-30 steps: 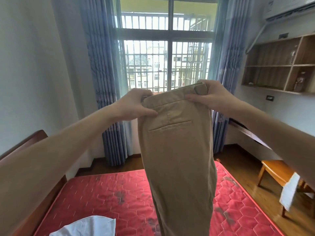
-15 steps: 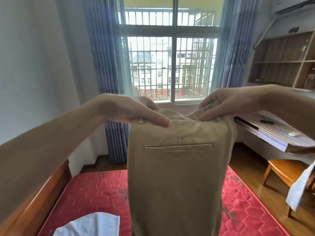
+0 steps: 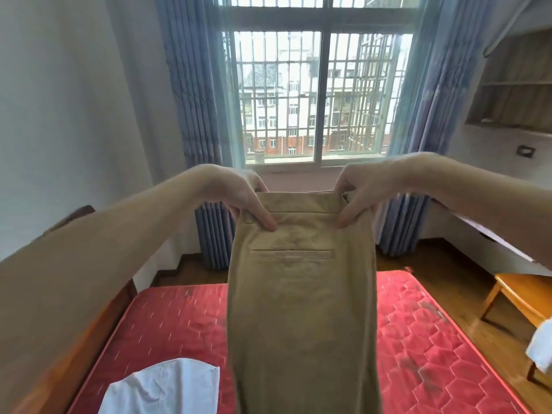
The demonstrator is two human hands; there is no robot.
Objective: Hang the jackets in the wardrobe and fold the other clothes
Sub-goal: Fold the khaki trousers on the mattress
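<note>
Trousers (image 3: 301, 294) hanging over the bed (image 3: 433, 339), pinched at the waistband by left hand (image 3: 239, 195) and right hand (image 3: 364, 189); risking uneven legs, slipping from either grip.

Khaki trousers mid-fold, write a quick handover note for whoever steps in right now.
Left hand pinches the left end of the waistband of the khaki trousers; right hand pinches the right end.
The trousers hang upright above the red mattress, back pocket facing the camera.
A white garment lies on the mattress at the near left.
Done: trousers lifted and squared.
Left: probably lay them down and fold; no wardrobe or jackets are in view.
</note>
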